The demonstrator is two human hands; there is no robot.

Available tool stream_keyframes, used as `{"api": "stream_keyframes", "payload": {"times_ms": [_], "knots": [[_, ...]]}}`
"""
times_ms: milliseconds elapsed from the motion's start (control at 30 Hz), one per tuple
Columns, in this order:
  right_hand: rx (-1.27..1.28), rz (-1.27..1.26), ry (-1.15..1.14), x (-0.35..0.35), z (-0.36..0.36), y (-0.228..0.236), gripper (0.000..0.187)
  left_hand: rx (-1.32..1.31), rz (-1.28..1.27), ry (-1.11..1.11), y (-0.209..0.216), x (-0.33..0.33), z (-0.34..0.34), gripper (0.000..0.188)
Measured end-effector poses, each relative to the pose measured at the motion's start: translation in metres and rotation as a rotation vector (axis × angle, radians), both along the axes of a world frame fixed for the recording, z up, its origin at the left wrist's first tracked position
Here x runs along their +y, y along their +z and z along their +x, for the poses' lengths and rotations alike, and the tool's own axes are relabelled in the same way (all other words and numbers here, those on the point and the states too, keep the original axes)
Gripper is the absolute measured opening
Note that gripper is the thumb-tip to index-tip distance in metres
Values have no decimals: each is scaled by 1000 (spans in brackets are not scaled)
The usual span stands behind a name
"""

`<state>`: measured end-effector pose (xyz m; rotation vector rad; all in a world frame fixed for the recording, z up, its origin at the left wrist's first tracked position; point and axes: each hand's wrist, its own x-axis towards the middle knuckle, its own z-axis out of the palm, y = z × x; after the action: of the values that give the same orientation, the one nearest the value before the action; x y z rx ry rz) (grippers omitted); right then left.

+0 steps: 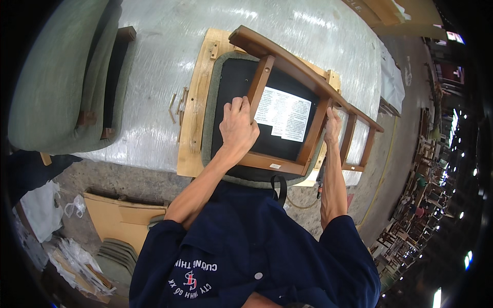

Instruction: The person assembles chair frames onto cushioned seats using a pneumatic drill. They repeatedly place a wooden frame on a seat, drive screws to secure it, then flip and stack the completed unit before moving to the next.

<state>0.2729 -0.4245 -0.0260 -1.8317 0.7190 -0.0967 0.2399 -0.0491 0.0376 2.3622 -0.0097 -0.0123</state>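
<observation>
Steadying the upturned chair frame (303,87), the left hand (237,128) pressed curled fingers on the seat underside (233,87) while the right hand (332,126) gripped a rail, likely before fastening.

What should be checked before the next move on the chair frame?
1. Left hand on the wooden chair frame at a cross rail: ok.
2. Right hand gripping the frame's side rail: ok.
3. Frame seated over the black seat underside: ok, resting on it.
4. Seat lying on the plywood board on the wrapped table: ok.
5. Loose metal pieces clear of both hands: ok, off to the left.
6. Frame fixed to the seat: cannot tell.
</observation>
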Motion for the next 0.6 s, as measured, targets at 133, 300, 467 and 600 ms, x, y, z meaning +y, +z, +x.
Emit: {"api": "stream_keyframes", "payload": {"times_ms": [133, 300, 467, 600], "knots": [[-81, -1, 99, 1, 9, 12, 34, 46, -29, 55, -2, 2, -3, 61], [-6, -99, 107, 6, 15, 7, 34, 175, -65, 87, -13, 1, -1, 59], [-75, -94, 64, 4, 12, -7, 34, 176, -78, 86, -23, -3, -4, 60], [-86, -109, 77, -2, 16, -13, 35, 191, -91, 92, -28, -5, -5, 60]]}}
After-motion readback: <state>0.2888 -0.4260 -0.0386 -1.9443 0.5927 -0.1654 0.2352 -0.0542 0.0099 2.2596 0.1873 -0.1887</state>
